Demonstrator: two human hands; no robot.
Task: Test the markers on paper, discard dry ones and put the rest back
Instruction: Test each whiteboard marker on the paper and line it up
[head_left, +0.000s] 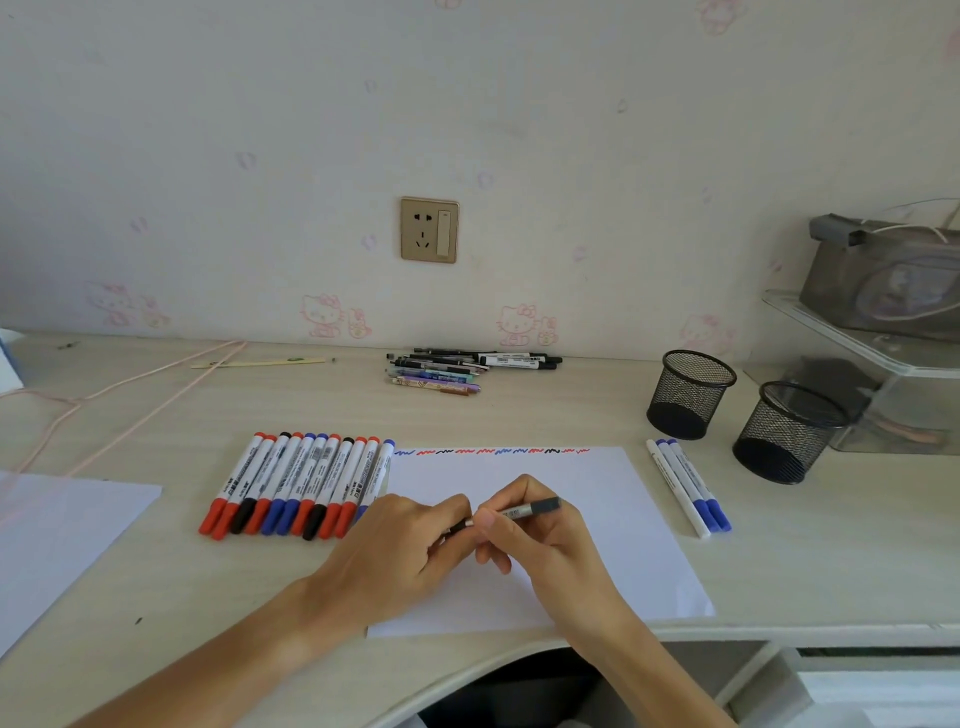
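While both hands are meeting over the paper | left hand pinching cap end, right hand fingers curling round grey marker | likely uncapping; next, a test scribble.

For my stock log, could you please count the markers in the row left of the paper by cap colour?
Red markers: 6
Blue markers: 3
Black markers: 2
Total: 11
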